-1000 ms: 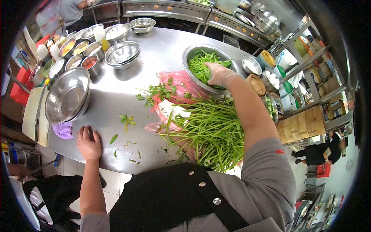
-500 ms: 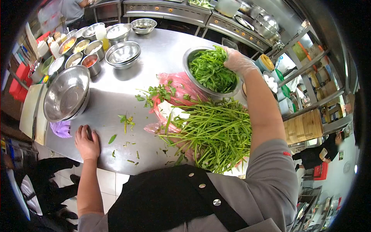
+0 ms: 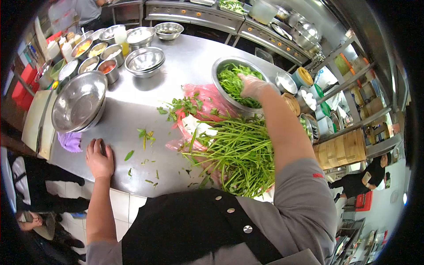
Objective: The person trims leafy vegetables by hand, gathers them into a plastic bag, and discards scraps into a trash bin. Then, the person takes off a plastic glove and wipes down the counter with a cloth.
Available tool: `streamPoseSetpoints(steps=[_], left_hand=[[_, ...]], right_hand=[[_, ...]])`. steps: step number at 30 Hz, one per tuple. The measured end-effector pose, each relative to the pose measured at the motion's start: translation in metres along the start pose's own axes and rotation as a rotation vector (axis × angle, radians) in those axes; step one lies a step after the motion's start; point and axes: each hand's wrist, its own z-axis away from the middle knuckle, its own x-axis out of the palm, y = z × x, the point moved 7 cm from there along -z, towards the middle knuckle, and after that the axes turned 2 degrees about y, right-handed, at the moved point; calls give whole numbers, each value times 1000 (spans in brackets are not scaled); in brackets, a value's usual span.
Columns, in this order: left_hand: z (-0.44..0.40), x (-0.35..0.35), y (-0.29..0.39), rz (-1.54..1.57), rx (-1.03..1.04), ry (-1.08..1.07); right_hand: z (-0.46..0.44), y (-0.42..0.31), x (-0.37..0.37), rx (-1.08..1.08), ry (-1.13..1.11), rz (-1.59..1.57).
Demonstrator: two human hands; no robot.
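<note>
A clear glove covers my right hand [image 3: 253, 86], which reaches into a steel bowl [image 3: 219, 91] of cut greens [image 3: 234, 79]. Its fingertips are among the leaves, and their grip is hidden. Bare and resting flat, my left hand [image 3: 100, 160] lies on the steel table [image 3: 128, 176] near the front edge, fingers a little apart and holding nothing. Long green stems [image 3: 243, 154] lie in a big heap below the bowl, partly on a pink plastic bag [image 3: 207, 98]. A few leaf scraps [image 3: 145, 136] are scattered between my left hand and the heap.
Nested colanders [image 3: 79, 101] and a purple cloth [image 3: 70, 141] are at the left. Stacked bowls [image 3: 145, 61] and several ingredient containers [image 3: 108, 70] stand farther back. Bamboo steamers [image 3: 340, 152] are at the right. Other people [image 3: 371, 176] stand at the right, lower left and upper left.
My right hand came up to the bowl's right rim, then moved back left and down into the greens. My left hand stayed on the table. People at the lower left and right shifted.
</note>
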Motion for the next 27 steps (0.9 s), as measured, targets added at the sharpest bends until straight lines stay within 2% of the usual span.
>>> streamPoseSetpoints(steps=[2,7,9,11,15,17,20,22,25,27], left_hand=[[0,0,-1,6,2,4],[1,2,-4,-2,-24,-12],[1,2,-5,2,-24,-12],[0,1,-4,-3,-35,-29],[0,2,-5,-8,-41,-37],[0,1,-4,-18,-46,-39],[0,0,-5,-5,-50,-35],[0,0,-6,14,-52,-38],[0,-1,-7,32,-48,-35],[0,1,-7,27,-41,-18]], right_hand=[[13,-4,-18,11,14,95],[27,-9,-66,-120,143,104],[42,-37,-98,-119,269,285],[41,-47,-111,-297,656,91],[57,-127,-81,-292,175,-373],[56,-164,-54,-495,63,-112],[46,-191,-17,-340,31,-122],[52,-210,1,-378,13,-61],[12,-218,44,-564,138,-63],[12,-209,38,-410,56,-159]])
